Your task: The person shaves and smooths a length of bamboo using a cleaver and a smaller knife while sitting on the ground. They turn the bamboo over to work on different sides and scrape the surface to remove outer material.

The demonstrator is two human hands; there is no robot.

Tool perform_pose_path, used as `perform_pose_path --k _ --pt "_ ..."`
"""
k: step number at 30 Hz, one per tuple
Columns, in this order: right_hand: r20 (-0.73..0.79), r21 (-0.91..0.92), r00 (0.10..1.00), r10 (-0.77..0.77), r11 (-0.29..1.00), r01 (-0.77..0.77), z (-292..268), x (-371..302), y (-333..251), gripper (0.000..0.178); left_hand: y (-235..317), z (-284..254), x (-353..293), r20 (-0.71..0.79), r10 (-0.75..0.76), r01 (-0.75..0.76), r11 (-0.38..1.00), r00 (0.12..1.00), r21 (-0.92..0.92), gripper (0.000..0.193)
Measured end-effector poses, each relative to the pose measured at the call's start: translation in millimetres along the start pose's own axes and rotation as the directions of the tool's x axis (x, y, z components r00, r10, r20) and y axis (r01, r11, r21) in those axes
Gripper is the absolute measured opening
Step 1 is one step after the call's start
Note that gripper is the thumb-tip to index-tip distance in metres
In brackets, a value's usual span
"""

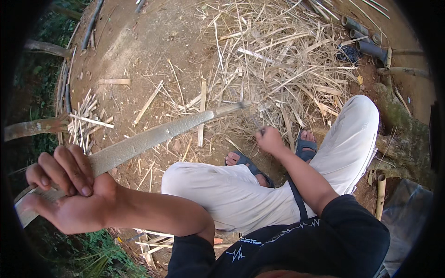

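Note:
A long, flat bamboo strip (153, 140) slants across the view from lower left toward the middle, its far tip narrower and darker. My left hand (79, 197) is closed around the near end, fingers curled over it and thumb along its edge. Close to the strip's far tip, my right hand (272, 140) is a closed fist in front of my knees. Something dark shows at its knuckles, and a smear of motion lies between it and the tip. What the fist grips cannot be made out.
A broad heap of bamboo shavings (287, 60) covers the ground ahead. Short cut sticks (85, 118) are piled at the left, near a wooden rail (34, 129). Dark bamboo tubes (371, 50) lie at the far right. My sandalled feet (250, 169) are beside the shavings.

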State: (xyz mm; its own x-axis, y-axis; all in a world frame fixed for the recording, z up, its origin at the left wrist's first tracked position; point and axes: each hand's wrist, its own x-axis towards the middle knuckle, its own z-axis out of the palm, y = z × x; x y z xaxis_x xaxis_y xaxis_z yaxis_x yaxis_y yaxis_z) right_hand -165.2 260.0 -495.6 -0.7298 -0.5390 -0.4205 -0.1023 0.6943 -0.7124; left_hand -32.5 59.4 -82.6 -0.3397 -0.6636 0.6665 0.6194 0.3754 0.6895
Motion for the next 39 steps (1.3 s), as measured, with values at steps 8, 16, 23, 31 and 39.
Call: perform_pose_path --k 8,16,23,31,39 --pt "-0.010 0.006 0.998 -0.064 0.998 0.064 8.6 -4.1 -8.3 0.037 -9.4 -13.6 8.6 -0.005 0.010 -0.010 1.000 1.000 -0.014 0.041" --pt "0.006 0.270 0.903 -0.430 0.870 0.412 -40.3 -61.5 -118.0 0.023 -4.2 -25.7 3.7 0.016 -0.031 0.031 0.999 0.999 -0.035 0.041" --pt "0.018 -0.114 0.996 0.086 0.990 -0.083 9.9 14.3 24.8 0.033 -0.5 -19.6 4.6 0.085 -0.033 0.040 0.996 0.996 -0.079 0.043" --pt "-0.001 0.242 0.934 -0.356 0.907 0.346 -49.3 -51.1 -99.8 0.020 -11.2 -39.0 15.3 0.512 0.076 0.230 0.830 0.856 -0.508 0.038" --pt "0.062 0.186 0.900 -0.430 0.891 0.413 -63.8 -91.9 -114.8 0.027 -20.3 -28.9 3.4 0.643 0.365 0.462 0.471 0.674 -0.752 0.042"
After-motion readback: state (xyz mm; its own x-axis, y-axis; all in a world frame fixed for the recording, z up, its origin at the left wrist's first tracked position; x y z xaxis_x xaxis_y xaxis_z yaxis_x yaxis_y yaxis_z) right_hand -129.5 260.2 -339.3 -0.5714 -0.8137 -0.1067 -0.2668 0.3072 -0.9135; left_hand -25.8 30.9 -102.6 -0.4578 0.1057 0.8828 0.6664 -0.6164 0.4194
